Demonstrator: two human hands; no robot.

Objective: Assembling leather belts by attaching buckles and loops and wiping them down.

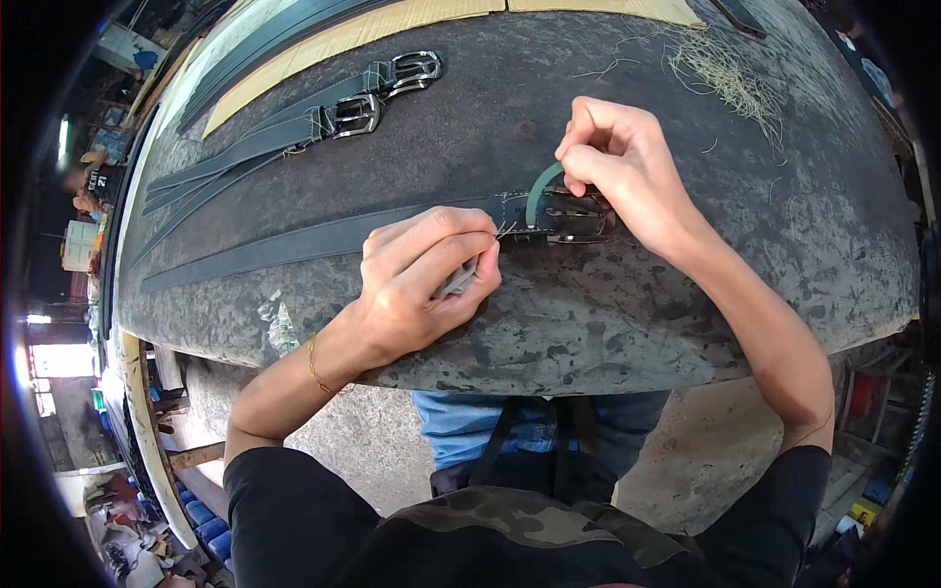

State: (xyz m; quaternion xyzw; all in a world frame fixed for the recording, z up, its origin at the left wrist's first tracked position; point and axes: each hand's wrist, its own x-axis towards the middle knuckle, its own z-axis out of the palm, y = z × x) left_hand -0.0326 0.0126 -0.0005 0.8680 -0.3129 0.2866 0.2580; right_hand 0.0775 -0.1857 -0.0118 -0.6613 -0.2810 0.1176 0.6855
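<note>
A dark leather belt (304, 241) lies lengthwise across the table, its metal buckle (576, 223) at the right end. Pale stitching runs beside the buckle. My left hand (426, 274) is closed at the belt's near edge, left of the buckle. A small greyish piece (457, 281) shows between its fingers, its kind unclear. Short thread ends (506, 231) stick out by the fingertips. Over the buckle, my right hand (627, 167) pinches a narrow green curved strip (539, 193). The strip's lower end reaches the belt beside the stitching.
Two more belts with buckles (355, 116) (416, 71) lie at the back left on the dark table (470, 147). Loose thread (730, 78) is heaped at the back right. Cardboard (363, 37) and dark strips (265, 49) line the far side. A person (98, 183) is at the far left.
</note>
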